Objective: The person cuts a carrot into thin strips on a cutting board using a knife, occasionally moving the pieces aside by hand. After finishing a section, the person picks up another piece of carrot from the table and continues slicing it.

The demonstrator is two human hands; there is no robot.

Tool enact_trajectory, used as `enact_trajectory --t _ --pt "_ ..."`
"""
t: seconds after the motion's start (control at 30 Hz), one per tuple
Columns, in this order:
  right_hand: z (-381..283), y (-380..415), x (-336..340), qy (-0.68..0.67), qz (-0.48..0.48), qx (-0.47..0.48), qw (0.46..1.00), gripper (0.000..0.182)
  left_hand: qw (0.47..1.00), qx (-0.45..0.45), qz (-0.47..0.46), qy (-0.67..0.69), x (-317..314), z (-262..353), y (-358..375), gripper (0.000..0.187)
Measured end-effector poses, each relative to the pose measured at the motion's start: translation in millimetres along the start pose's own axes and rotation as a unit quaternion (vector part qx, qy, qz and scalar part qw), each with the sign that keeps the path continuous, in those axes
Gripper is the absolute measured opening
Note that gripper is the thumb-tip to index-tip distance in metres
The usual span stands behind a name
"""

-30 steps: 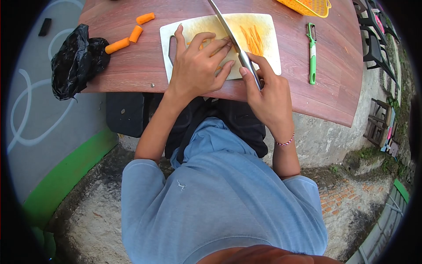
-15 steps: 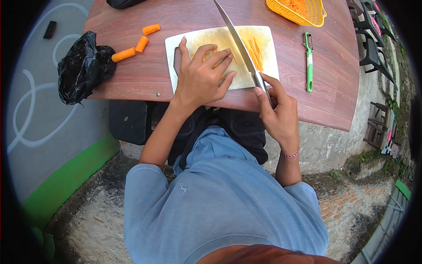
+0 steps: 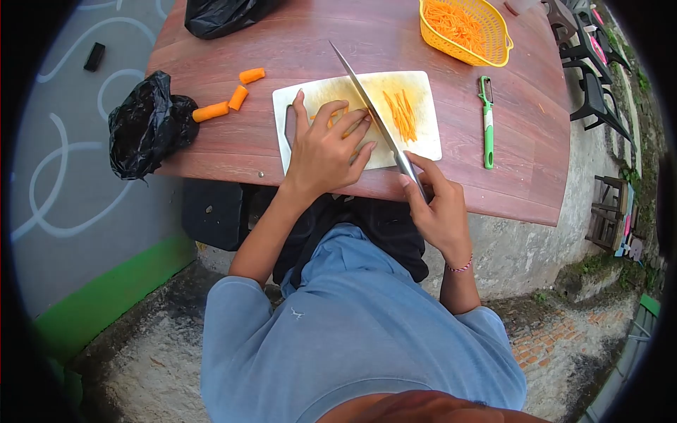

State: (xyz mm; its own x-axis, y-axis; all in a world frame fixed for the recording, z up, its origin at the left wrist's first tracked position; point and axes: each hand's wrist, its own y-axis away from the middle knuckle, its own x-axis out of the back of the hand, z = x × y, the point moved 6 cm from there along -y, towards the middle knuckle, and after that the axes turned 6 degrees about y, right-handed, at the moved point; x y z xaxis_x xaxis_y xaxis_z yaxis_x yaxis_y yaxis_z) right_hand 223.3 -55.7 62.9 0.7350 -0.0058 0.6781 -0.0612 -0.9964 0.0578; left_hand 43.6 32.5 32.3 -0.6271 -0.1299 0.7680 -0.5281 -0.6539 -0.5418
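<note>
My right hand (image 3: 441,211) grips the handle of a large kitchen knife (image 3: 371,104), its blade slanting up and left across the white cutting board (image 3: 428,144). My left hand (image 3: 319,161) rests on the left half of the board, fingers spread and bent over carrot slices (image 3: 344,111) that they press down. These slices are mostly hidden beneath the fingers. The fingertips are close beside the blade's left face. To the right of the blade lies a small pile of thin carrot strips (image 3: 402,116).
Three carrot chunks (image 3: 211,111) lie left of the board beside a crumpled black plastic bag (image 3: 144,127). A green peeler (image 3: 488,127) is on the right. Behind it stands a yellow basket (image 3: 438,44) of shredded carrot (image 3: 455,25). Another black bag (image 3: 226,15) sits at the back.
The view has tilted up, so the table sits lower in the picture. Against the board, the knife has shifted slightly left, farther from the strips. My left hand stays over the slices.
</note>
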Motion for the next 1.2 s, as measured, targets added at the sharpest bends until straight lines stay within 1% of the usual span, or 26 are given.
enact_trajectory --t 0.1,0.17,0.3,0.37,0.8,0.87,1.2 --pt "1.0 0.9 0.1 -0.008 0.007 0.007 1.000 0.036 1.000 0.000 0.000 -0.001 -0.5 -0.5 0.0 0.034" --pt "5.0 2.7 -1.1 -0.029 -0.009 -0.029 0.999 0.036 1.000 0.000 -0.001 0.000 -0.3 -0.1 0.7 0.033" --pt "9.3 5.2 -2.6 -0.040 -0.019 -0.046 0.998 0.036 1.000 -0.001 -0.004 -0.004 -0.7 0.0 1.6 0.034" --pt "10.5 5.2 -4.4 -0.039 -0.012 -0.034 0.999 0.036 1.000 -0.001 -0.002 -0.004 -1.0 0.1 1.1 0.034" --pt "7.8 9.1 -5.5 -0.039 -0.023 -0.046 0.998 0.035 1.000 -0.001 -0.002 -0.005 -0.7 -1.1 1.9 0.035" --pt "3.5 9.1 -3.6 -0.007 -0.012 -0.024 1.000 0.035 1.000 -0.001 -0.004 -0.004 -0.8 -1.2 1.9 0.035" --pt "2.0 7.4 -2.2 0.003 -0.018 -0.023 1.000 0.034 1.000 0.001 -0.003 0.000 -1.0 -1.8 2.0 0.037"
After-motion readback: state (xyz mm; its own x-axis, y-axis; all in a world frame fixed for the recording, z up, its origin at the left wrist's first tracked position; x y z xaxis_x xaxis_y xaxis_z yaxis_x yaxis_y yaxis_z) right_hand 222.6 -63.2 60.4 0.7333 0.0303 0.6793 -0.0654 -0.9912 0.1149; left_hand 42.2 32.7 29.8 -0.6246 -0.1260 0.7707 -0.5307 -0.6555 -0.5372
